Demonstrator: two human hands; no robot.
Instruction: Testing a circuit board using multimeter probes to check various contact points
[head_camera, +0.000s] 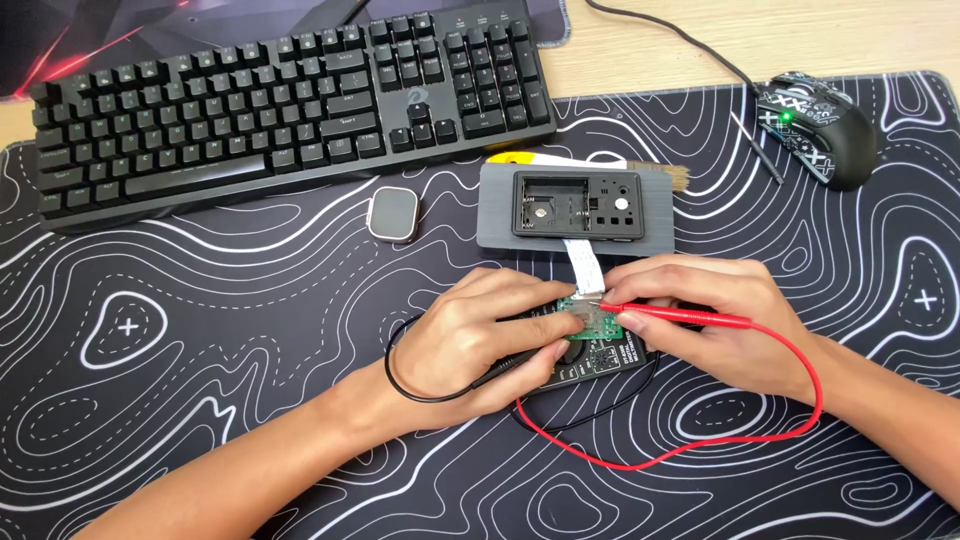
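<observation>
While both hands crowd it, green circuit board (583, 306) mostly hidden, left hand (490, 335) pinching black probe (500, 368), right hand (715, 320) pinching red probe (690, 316), multimeter (600, 362) largely covered, probe tips unclear.

1. Even, fairly bright light is covering the whole scene, and nothing is lying in deep darkness.
2. The black desk mat (200, 400) is showing its white contour lines crisply, so focus is holding across the frame.
3. Above the mat, the bare wooden desk (800, 40) is glowing pale and slightly washed out.
4. Soft, short shadows are falling just under the left hand (490, 340) and right hand (715, 320) near the mat's middle, suggesting overhead light.
5. At the mat's upper right, a small green light is shining on the mouse (820, 125).
6. The keyboard (290, 105) along the mat's top edge is bowing slightly, hinting at wide-angle distortion.
7. No motion blur is showing.
</observation>
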